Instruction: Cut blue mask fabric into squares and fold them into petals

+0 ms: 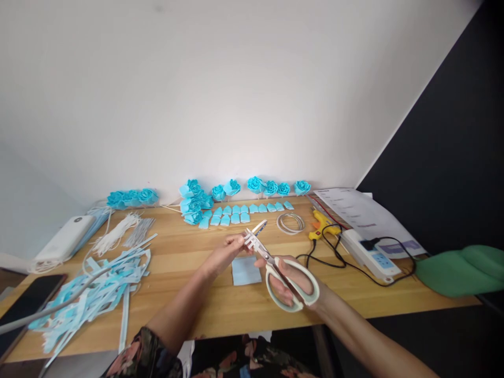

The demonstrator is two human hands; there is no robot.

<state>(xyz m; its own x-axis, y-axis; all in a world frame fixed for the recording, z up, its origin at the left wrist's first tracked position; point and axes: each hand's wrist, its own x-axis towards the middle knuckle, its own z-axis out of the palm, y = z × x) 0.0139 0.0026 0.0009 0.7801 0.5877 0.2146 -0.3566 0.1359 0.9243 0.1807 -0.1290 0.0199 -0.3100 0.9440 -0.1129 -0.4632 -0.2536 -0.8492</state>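
My right hand [289,281] has its fingers through the cream handle loops of a pair of scissors [271,258], whose blades point up and to the left. Right at those blades, my left hand [233,242] has its fingers pinched together. Something small and pale seems to be at its fingertips, but I cannot make out what it is. Below the blades a light blue square of fabric [246,271] lies flat on the wooden table [189,283]. Beyond my hands, small blue cut petals [235,213] lie in rows.
Blue fabric roses [192,202] line the wall. Blue strips [98,299], white cords [116,231], a phone [29,299] and a white power bank [65,239] lie left. Right are coiled wire [290,223], a yellow glue gun [323,223], a power strip [372,257] and printed paper [362,215].
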